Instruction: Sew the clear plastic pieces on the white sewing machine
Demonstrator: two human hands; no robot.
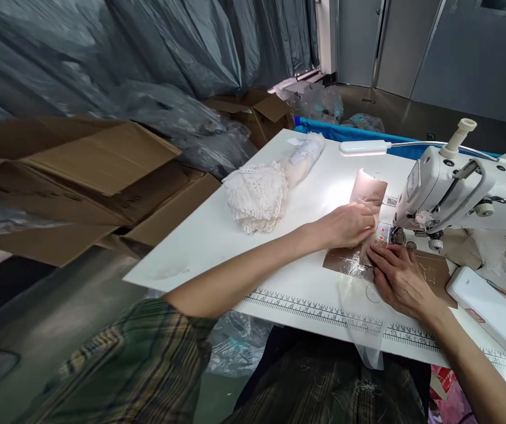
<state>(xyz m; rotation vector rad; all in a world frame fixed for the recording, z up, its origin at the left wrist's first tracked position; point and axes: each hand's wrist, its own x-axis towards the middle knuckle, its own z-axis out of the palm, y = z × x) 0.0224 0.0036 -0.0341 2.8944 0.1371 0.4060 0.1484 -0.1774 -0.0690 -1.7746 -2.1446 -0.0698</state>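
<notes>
The likeliest trouble sits at the needle: the right hand lies flat, palm down, fingers spread and gripping nothing, its fingertips just beside the presser foot of the sewing machine, so a slip forward could bring a finger under the needle; the left hand is likewise open and flat, pressing on the brown piece from the other side, and uneven pressure between the two hands could skew or pucker it; the brown piece lies on the white table beneath both hands and runs under the machine's head, its far end curling upward in the glare of the lamp; it looks thin, smooth and roughly rectangular; over it lies a sheer film, glossy and almost clear, which drapes across the printed ruler and hangs off the table edge; loose and slippery as it seems, it could slide or drag under its own weight; a pile of lace, cream, soft and openwork, sits well apart to the left; a white slab-shaped device, hard and rounded at the corners, lies near the right forearm and could be nudged; creased cardboard boxes and crinkled grey plastic sheeting fill the space beyond.
</notes>
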